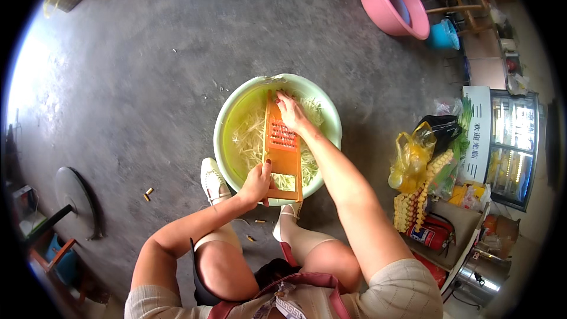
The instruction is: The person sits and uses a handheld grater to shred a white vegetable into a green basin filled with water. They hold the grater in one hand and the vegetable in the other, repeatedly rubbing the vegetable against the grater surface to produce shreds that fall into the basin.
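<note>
A wooden grater (283,155) with a metal shredding plate lies slanted across a pale green plastic basin (222,141). My left hand (257,184) grips the side of its frame near the open handle at the close end. Toward the far end, my right hand (290,110) lies palm down on the board, fingers pointing away from me. Whatever may be under that palm is hidden. Pale shredded vegetable (250,137) fills much of the basin on both sides of the grater.
The basin rests between my feet on the grey concrete floor (146,88). To the right are a yellow plastic bag (412,159), egg trays (407,208) and a red fire extinguisher (432,230). A pink tub (381,9) and a blue bucket (443,35) stand farther off. A round black base (77,204) is at left.
</note>
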The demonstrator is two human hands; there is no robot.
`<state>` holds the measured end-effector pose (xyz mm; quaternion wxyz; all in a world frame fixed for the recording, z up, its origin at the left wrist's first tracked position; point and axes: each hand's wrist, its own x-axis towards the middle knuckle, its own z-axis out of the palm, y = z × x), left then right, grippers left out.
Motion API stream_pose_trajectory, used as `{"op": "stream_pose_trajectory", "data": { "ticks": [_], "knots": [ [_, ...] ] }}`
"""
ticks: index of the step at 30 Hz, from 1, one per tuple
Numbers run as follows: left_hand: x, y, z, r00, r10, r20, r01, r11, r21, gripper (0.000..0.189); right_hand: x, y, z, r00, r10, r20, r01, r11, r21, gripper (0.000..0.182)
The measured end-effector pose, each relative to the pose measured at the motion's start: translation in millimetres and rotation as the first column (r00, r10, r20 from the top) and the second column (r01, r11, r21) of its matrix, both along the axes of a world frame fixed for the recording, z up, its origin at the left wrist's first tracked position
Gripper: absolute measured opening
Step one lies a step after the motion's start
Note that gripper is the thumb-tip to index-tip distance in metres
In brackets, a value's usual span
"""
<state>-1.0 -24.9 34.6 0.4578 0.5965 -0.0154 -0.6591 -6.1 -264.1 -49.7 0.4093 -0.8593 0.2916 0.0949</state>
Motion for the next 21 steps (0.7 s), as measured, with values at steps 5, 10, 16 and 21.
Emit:
{"op": "stream_pose_trajectory", "data": {
  "ticks": [5, 10, 16, 21],
  "knots": [
    [8, 15, -13, 1.0, -0.009, 0.029, 0.008, 0.999, 0.037, 0.051, -32, 72, 44, 0.984, 0.177, 0.027, -0.176, 0.984, -0.035, 0.049],
    [6, 13, -8, 1.0, 0.005, 0.019, -0.005, 1.0, 0.008, 0.048, -55, 111, 64, 0.988, 0.147, 0.052, -0.119, 0.927, -0.357, 0.056],
    [2, 11, -15, 1.0, -0.007, -0.007, 0.007, 0.999, 0.044, 0.05, -27, 78, 26, 0.999, -0.036, 0.04, 0.046, 0.954, -0.296, 0.052],
    [0, 9, -17, 1.0, 0.018, -0.016, -0.017, 0.999, 0.047, 0.051, -4, 53, 4, 1.0, -0.002, -0.024, -0.006, 0.947, -0.322, 0.054]
  ]
}}
